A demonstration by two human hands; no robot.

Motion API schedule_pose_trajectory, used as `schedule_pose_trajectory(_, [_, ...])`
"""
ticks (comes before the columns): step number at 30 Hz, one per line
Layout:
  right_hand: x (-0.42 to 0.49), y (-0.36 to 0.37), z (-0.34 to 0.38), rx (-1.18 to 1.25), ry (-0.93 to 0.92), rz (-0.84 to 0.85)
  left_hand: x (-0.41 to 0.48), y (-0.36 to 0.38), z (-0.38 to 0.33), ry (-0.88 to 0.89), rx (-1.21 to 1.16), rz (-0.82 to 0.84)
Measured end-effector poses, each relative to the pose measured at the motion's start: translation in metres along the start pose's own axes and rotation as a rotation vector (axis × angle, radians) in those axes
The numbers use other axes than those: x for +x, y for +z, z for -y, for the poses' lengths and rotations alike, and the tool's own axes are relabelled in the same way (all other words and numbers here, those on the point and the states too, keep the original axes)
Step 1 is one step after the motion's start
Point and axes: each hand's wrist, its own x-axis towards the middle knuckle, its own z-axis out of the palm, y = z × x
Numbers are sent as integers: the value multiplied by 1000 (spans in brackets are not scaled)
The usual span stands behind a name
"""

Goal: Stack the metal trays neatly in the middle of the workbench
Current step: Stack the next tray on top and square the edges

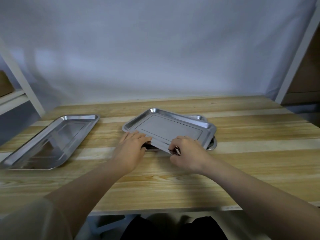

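A shiny metal tray [173,125] lies skewed on top of a second tray [212,144] in the middle of the wooden workbench [242,161]; only corners of the lower tray show at the back right and front right. My left hand [131,149] grips the upper tray's near-left edge, fingers over the rim. My right hand [187,153] pinches its near edge further right. A third metal tray [52,141] lies alone at the left, angled, untouched.
A pale sheet hangs behind the bench. White frame posts [22,82] stand at the left and right, with cardboard boxes [304,80] on shelves beyond them. The bench's front edge runs just above my lap.
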Motion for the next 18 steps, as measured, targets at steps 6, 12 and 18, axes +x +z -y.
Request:
schedule_pose_trajectory(6, [-3,-3,-5,-21,5,-15,0,-8,-3,18,-28,-25])
schedule_pose_trajectory(12, [-5,-1,-14,-54,22,-88,-1,-8,-2,6,-126,4])
schedule_pose_trajectory(18, [-3,-2,-17,-77,29,-107,-1,-9,-5,16,-151,45])
